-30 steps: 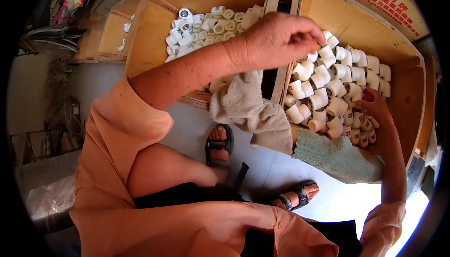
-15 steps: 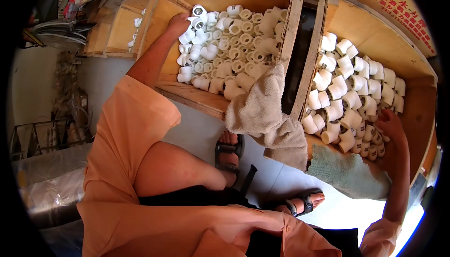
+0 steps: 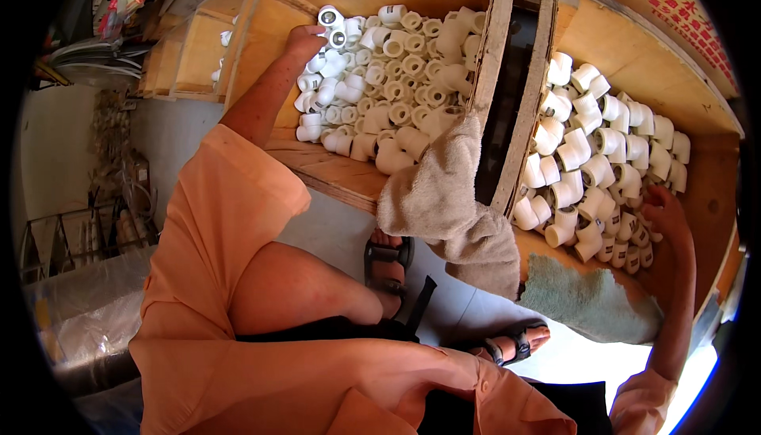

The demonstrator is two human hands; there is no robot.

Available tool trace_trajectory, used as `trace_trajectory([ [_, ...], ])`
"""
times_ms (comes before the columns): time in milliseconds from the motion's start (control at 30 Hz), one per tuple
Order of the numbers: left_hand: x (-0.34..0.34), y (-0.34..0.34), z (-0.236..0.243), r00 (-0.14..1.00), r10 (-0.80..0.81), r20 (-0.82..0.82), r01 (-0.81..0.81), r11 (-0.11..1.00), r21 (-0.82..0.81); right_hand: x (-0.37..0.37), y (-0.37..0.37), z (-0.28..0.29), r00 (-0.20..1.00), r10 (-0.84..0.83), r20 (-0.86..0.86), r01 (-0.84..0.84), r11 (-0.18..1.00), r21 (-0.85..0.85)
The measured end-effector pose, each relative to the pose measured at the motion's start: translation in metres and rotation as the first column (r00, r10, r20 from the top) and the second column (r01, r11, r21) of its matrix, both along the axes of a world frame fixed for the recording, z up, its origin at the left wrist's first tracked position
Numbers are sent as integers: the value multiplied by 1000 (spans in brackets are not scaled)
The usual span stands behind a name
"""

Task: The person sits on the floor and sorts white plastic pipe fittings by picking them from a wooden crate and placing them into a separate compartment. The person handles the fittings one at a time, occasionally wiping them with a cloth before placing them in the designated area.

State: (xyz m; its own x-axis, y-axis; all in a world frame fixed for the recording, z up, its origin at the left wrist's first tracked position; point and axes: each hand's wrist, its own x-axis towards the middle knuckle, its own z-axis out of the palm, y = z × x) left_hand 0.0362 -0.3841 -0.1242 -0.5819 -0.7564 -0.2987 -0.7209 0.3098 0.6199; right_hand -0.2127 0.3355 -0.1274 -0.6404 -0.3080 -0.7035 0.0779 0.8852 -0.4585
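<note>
My left hand reaches into the left wooden bin, at its far left side. Its fingers are closed at the edge of a white pipe elbow with a metal-lined opening, which lies against other white fittings. Over the right wooden bin, my right hand is at the right edge of a heap of white pipe elbows. Those fingers are curled in; what they hold, if anything, is hidden by the hand. Several elbows beside it stand in rows.
A wooden divider and a dark gap part the bins. A beige towel hangs over the left bin's corner, a green cloth over the right bin's front edge. Smaller bins stand far left. A cardboard box stands behind.
The view has shifted slightly. Near my left hand the metal-lined elbow has turned a little. My right hand stays at the same spot by the elbows.
</note>
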Motion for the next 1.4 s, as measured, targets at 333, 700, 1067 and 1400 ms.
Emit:
trace_trajectory([
  [333,-11,58,34,981,115,-154,-89,982,168,1,12,14,984,39,-173,-26,997,76],
  [700,-68,152,157,795,-121,-594,454,768,451,22,-44,83,862,-87,-499,-66,957,-281],
  [1067,-76,349,160,792,-140,-595,610,137,780,112,-141,147,997,-50,-62,-30,486,-873],
  [1400,-70,380,150,835,-158,-528,547,122,828,119,-124,149,984,-173,36,121,510,-852],
])
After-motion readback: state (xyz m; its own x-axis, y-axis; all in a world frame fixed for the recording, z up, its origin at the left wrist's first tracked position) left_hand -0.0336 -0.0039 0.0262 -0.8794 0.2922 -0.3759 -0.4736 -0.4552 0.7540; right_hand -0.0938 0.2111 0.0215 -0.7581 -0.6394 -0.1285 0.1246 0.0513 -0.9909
